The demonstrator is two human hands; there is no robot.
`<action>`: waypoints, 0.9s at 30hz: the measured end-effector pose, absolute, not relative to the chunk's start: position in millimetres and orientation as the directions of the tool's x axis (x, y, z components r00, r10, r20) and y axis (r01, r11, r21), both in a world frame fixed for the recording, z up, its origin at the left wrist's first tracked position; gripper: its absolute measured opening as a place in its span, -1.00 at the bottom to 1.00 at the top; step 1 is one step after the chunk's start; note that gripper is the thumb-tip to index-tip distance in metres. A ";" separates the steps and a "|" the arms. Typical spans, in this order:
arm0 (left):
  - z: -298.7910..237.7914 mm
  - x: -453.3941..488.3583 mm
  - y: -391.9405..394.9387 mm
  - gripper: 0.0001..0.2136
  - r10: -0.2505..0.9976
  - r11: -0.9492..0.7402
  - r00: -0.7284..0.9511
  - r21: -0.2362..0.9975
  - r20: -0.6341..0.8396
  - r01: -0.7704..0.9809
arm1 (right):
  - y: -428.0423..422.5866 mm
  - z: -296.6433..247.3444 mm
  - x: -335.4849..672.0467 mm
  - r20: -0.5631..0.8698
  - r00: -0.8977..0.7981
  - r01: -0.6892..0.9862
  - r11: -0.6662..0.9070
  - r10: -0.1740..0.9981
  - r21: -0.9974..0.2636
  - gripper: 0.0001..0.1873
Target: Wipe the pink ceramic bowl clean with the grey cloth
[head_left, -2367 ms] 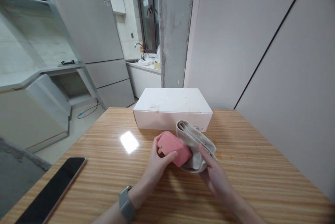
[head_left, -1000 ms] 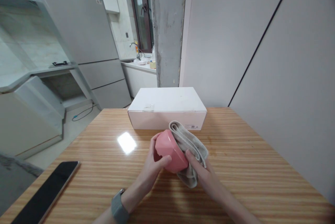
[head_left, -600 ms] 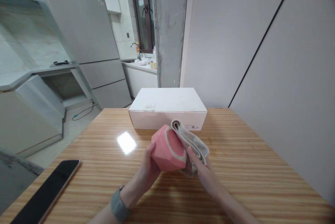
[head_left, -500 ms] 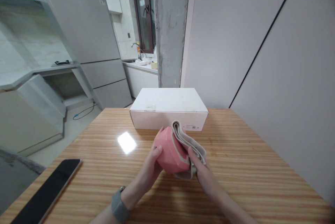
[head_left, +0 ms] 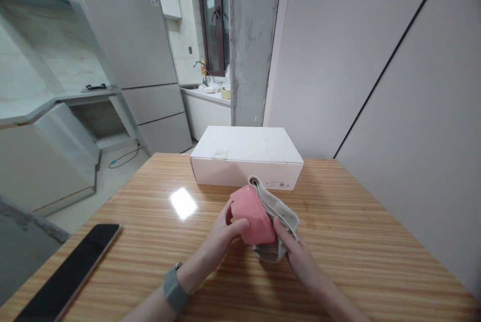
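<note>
A pink bowl (head_left: 252, 215) with faceted sides is held tilted above the wooden table (head_left: 150, 272), its opening turned to the right. My left hand (head_left: 224, 234) grips it from the left, thumb across the outside and the other fingers partly hidden behind. In my right hand (head_left: 293, 244) is a folded grey cloth (head_left: 280, 209), pressed against the bowl's rim and opening. Part of the cloth hangs below the bowl. The inside of the bowl is hidden by the cloth. A grey band circles my left wrist.
A white closed box (head_left: 246, 174) stands behind my hands at the table's far edge. To the left lies a black smartphone (head_left: 71, 272). Beyond the table are a fridge (head_left: 128, 36), a sink counter (head_left: 206, 104) and a white wall (head_left: 338, 51).
The bowl has turned a little within my left hand, whose thumb has shifted along its side. The cloth has moved slightly with my right hand. The whole view has shifted slightly.
</note>
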State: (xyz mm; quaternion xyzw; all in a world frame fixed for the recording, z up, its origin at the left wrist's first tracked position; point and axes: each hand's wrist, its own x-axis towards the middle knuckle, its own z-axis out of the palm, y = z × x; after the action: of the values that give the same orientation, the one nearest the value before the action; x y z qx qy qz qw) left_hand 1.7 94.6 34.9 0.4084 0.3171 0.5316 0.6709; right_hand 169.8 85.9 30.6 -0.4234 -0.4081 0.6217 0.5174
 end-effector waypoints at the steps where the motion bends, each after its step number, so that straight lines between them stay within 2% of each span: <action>1: 34.4 1.3 95.0 -0.28 0.968 0.121 0.251 0.881 -0.003 -0.457 | 85.5 30.1 171.8 -0.108 -0.103 -0.280 -0.133 0.989 -0.951 -0.44; 4: 33.6 2.5 94.3 -0.24 0.974 0.093 0.226 0.904 0.004 -0.417 | 87.2 27.9 174.9 -0.123 -0.107 -0.305 -0.150 0.987 -0.940 -0.45; 8: 34.8 6.7 90.7 0.02 0.989 0.060 0.149 0.953 -0.016 -0.297 | 90.8 24.6 172.2 -0.152 -0.169 -0.428 -0.211 0.974 -0.879 -0.44; 11: 36.7 7.4 88.8 0.09 0.990 0.069 0.133 0.966 -0.037 -0.248 | 90.7 22.5 170.6 -0.145 -0.210 -0.484 -0.232 0.967 -0.844 -0.47; 14: 37.4 5.8 89.2 0.05 0.993 0.056 0.110 0.968 -0.030 -0.243 | 88.4 19.0 172.9 -0.147 -0.215 -0.472 -0.235 0.965 -0.850 -0.46; 18: 35.2 6.1 90.6 -0.24 0.991 0.063 0.134 0.948 -0.022 -0.312 | 84.7 15.6 178.2 -0.155 -0.170 -0.407 -0.213 0.973 -0.888 -0.46; 20: 32.9 8.1 90.1 -0.32 0.990 0.079 0.141 0.931 -0.030 -0.356 | 83.5 18.2 178.5 -0.155 -0.165 -0.396 -0.209 0.974 -0.894 -0.48; 24: 29.2 12.4 87.1 -0.27 0.996 0.030 0.093 0.938 0.003 -0.345 | 82.9 32.7 172.4 -0.162 -0.212 -0.461 -0.245 0.964 -0.853 -0.52; 27: 30.6 12.1 85.1 -0.21 0.998 -0.029 0.053 0.969 0.044 -0.245 | 84.1 43.0 167.2 -0.177 -0.220 -0.533 -0.270 0.959 -0.802 -0.53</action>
State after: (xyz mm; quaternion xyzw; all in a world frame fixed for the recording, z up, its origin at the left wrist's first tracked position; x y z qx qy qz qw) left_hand 12.1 85.1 30.6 0.4581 0.4106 0.5521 0.5628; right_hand 167.2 84.1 43.0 -0.3460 -0.3078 0.7179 0.5197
